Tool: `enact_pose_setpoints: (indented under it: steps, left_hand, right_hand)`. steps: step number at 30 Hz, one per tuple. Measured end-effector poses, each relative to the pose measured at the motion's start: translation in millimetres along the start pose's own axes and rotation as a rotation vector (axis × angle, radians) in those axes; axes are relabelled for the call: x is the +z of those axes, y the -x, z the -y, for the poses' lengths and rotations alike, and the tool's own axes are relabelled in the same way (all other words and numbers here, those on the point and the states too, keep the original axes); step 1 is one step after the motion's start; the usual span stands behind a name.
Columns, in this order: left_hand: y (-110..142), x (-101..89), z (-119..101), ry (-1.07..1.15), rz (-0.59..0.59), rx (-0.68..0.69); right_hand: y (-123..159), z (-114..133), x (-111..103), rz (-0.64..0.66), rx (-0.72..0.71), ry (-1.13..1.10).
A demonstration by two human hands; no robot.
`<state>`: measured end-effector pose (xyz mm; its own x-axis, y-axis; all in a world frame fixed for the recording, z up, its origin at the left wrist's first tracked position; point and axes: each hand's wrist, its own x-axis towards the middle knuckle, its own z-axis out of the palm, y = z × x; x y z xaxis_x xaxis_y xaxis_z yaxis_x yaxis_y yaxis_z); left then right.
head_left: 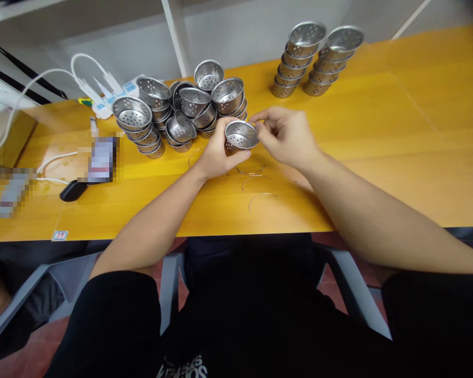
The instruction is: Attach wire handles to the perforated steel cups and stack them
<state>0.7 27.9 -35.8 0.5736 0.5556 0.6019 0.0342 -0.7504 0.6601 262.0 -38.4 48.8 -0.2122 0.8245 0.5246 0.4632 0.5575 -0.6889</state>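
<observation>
My left hand (216, 152) is wrapped round a perforated metal cup (241, 135), thumb along its near side, mouth facing up toward me. At the cup's right rim, my right hand (284, 134) pinches with thumb and forefinger; whatever sits between the fingertips is too small to make out. Several thin curved wires (262, 194) lie on the table just below the hands. Beyond my left hand stands a crowded group of similar perforated cups (195, 102), some nested in stacks, some tilted.
Two tall stacks of nested cups (297, 60) stand at the back right of the yellow table (398, 131). A white power strip (110, 100) with cables, a phone (101, 160) and a black object (73, 190) are at the left. Chair armrests (355, 289) flank me; part of another person shows at far left.
</observation>
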Motion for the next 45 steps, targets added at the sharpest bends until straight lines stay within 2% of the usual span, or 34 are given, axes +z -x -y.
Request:
enact_pose_setpoints:
  steps: [4, 14, 21, 32, 40, 45]
  left_hand:
    - [1, -0.7, 3, 0.005, 0.015, 0.004]
    - [0, 0.2, -9, 0.004, 0.036, 0.018]
    - [-2, 1.2, -21, -0.048, 0.002, -0.101]
    - [0, 2.4, -22, -0.073, 0.002, -0.093]
    - [-3, 14.6, -38, -0.060, -0.094, -0.190]
    - [-4, 13.7, -40, -0.046, -0.119, -0.216]
  right_hand:
    - [-1, 0, -3, -0.002, -0.018, 0.048]
    - [0, 4, 0, 0.009, 0.035, -0.069]
    - [-1, 6, 2, 0.010, 0.060, -0.182]
    - [-1, 4, 4, 0.001, 0.050, -0.162]
    - [4, 20, 11, -0.025, 0.075, -0.151]
    - [2, 20, 11, -0.020, 0.068, -0.193]
